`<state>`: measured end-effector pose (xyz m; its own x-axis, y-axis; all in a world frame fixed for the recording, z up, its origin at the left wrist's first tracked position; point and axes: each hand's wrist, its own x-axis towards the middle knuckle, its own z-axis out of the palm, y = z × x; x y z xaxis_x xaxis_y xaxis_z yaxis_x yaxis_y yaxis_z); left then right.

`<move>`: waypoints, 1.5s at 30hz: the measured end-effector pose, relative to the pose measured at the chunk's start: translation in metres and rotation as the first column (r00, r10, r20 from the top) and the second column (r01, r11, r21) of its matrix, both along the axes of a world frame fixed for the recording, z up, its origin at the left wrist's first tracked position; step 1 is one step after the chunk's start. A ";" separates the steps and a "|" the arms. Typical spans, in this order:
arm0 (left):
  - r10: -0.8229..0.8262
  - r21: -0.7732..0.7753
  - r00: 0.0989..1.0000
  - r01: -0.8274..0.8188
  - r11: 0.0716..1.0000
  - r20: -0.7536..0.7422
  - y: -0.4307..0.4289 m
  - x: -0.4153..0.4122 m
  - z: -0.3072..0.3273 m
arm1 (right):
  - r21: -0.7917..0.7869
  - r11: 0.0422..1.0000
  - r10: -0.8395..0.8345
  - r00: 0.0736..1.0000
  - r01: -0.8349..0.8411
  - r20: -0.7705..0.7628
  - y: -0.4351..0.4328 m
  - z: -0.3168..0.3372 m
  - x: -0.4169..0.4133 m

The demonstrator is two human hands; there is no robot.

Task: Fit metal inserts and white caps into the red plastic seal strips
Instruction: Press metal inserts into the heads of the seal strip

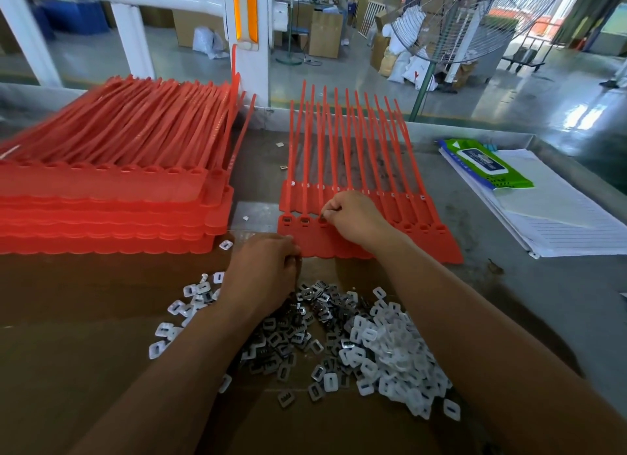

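Right hand [354, 218]: forearm reaches in from lower right, palm down, fingers curled, thumb and forefinger pinching a small dark metal insert [323, 213] at the third socket from the left on the front red seal strip sheet [315, 242]. The two sockets to its left already show grey inserts.

Left hand [263, 273]: palm down, fingers curled under, knuckles at the sheet's lower left corner, above the loose metal pile [298, 322]. Can't tell whether it has anything in its grip.

The sheet lies flat on the surface [526, 285], tails pointing away. White caps [397, 352] are heaped on the cardboard [84, 319] just right of the metal pile, under the right forearm. Stack of red strips [101, 196] sits to the left, apart from the working sheet.
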<state>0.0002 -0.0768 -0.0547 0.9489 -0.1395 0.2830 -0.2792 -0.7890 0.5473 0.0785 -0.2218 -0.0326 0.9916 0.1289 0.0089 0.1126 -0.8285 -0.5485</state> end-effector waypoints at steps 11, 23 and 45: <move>0.007 -0.008 1.000 -0.007 1.000 -0.016 0.000 0.000 -0.002 | -0.078 0.997 -0.010 1.000 0.008 -0.024 0.001 -0.005 0.005; 0.003 0.003 1.000 -0.003 1.000 0.000 0.000 -0.001 -0.001 | 0.010 0.999 -0.048 0.998 0.048 0.034 -0.003 -0.010 0.005; 0.009 0.016 1.000 -0.009 1.000 0.000 0.000 0.002 -0.004 | 0.051 0.983 0.182 0.981 -0.178 -0.067 -0.035 0.022 -0.048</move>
